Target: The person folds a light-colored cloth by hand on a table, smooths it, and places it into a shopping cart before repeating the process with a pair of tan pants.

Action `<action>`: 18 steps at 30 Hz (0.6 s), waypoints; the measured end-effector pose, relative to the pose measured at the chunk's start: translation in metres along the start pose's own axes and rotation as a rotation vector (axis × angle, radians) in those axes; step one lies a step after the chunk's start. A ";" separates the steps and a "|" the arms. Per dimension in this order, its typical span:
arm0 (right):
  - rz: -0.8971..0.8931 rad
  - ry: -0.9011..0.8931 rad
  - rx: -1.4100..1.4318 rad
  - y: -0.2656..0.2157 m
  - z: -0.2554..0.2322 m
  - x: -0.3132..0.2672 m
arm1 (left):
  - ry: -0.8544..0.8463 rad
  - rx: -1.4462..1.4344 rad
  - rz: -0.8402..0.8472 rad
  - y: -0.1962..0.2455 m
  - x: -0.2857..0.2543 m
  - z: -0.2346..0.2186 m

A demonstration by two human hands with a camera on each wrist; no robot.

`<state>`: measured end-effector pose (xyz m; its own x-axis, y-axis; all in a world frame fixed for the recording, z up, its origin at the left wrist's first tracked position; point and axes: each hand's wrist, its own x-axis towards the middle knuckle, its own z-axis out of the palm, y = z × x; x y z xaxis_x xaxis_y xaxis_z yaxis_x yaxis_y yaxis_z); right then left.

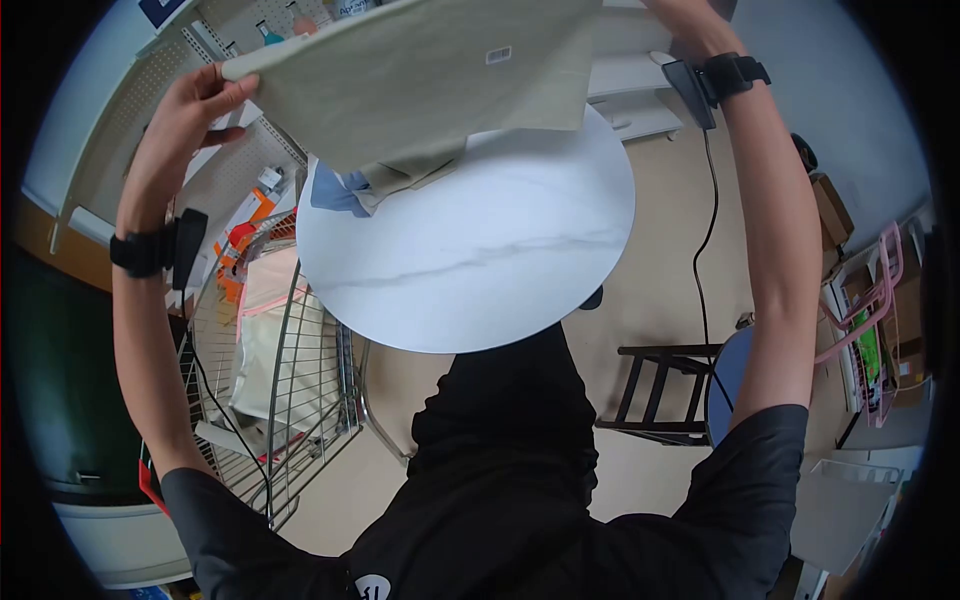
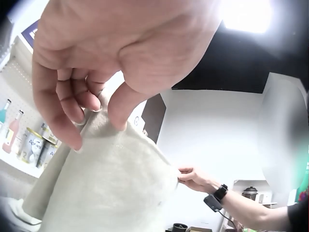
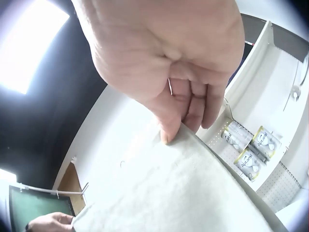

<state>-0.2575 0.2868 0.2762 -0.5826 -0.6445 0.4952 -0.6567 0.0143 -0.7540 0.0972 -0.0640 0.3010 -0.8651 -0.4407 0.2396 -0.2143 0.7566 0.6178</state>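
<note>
Two-handedly pinching a pale grey-green, four-sided cloth (image 1: 420, 95) by its raised edge with left hand (image 1: 185, 107) and right hand (image 3: 176, 55), ideally keeping tension even.

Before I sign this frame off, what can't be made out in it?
Head view, right hand: fingers cut off by the top edge.
Head view, beige cloth: upper right corner cut off by that edge too.
Head view, barcode label: print too small to read.
Head view, blue-grey cloth: full shape hidden behind the beige cloth.
Head view, blue seat: partly hidden by the right arm.
</note>
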 end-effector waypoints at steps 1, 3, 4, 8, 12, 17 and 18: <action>0.000 0.047 -0.031 -0.004 -0.001 -0.003 | -0.004 0.003 0.018 -0.002 0.008 -0.004; 0.001 0.136 -0.138 -0.017 0.001 -0.013 | 0.030 0.012 0.019 -0.003 0.020 -0.009; 0.003 0.178 -0.214 -0.026 0.002 -0.020 | 0.048 0.016 0.018 -0.002 0.024 -0.010; -0.054 0.256 -0.389 -0.040 0.000 -0.039 | -0.125 -0.094 -0.056 -0.021 0.056 -0.022; -0.096 0.246 -0.385 -0.040 -0.004 -0.049 | -0.080 -0.082 -0.050 -0.035 0.080 -0.026; -0.160 0.262 -0.490 -0.053 -0.008 -0.062 | -0.027 -0.353 0.101 -0.046 0.090 -0.024; -0.154 0.271 -0.487 -0.050 -0.011 -0.060 | -0.048 -0.358 0.130 -0.045 0.090 -0.022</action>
<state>-0.1953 0.3334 0.2888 -0.5223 -0.4490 0.7250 -0.8511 0.3273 -0.4105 0.0394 -0.1485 0.3113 -0.8968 -0.3224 0.3029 0.0634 0.5840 0.8093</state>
